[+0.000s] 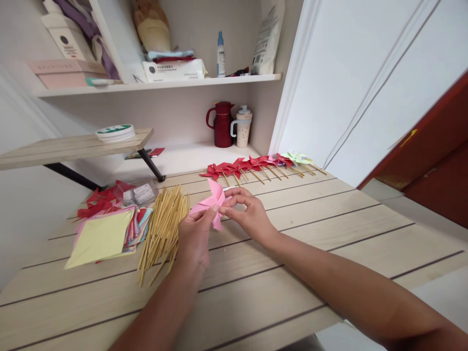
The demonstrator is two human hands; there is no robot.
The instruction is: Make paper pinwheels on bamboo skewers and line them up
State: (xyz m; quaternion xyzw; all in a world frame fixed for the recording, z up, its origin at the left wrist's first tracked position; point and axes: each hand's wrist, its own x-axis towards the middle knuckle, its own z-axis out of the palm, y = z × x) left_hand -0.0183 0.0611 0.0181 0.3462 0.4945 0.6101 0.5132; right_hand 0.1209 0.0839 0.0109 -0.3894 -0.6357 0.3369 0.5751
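Currently, the pink paper pinwheel (pixel 215 197) is held at the centre of the view, over the slatted tabletop (pixel 314 214). The left hand (pixel 195 236) pinches it near the hub; the right hand (pixel 252 214) pinches it at 3 o'clock, close to the centre. The step appears to be securing the blades. Any attached stick is hidden; if none is fitted, the next move calls for steadying the hub and drawing one from the loose wooden sticks (pixel 163 224) at 8 o'clock.
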